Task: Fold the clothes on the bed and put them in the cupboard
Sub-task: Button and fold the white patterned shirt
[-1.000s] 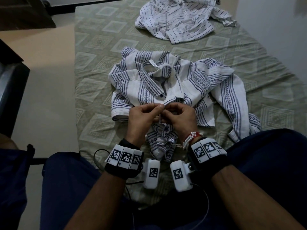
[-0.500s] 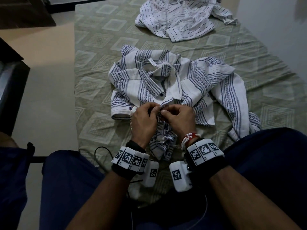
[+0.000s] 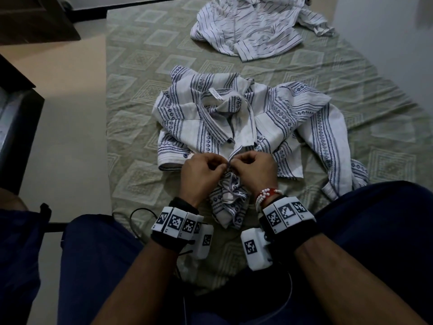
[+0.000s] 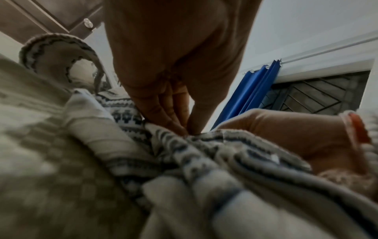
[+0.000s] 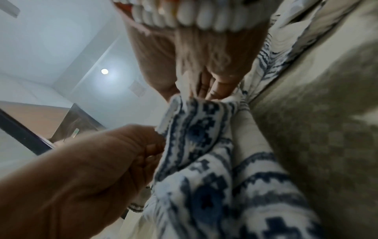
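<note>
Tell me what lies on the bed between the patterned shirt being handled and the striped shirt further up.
Nothing lies there: in the head view only bare green bedsheet separates the patterned shirt from the striped shirt. The two garments do not touch.

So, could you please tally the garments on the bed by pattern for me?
Patterned shirt with blue bands, pinched at the front by left hand and right hand: 1
Thin-striped shirt, untouched at the far end: 1
Total: 2

Pale floor [image 3: 70,95] lies left of the grip; a blue curtain [image 4: 251,93] hangs beyond it, a ceiling light [image 5: 104,71] glowing above.
</note>
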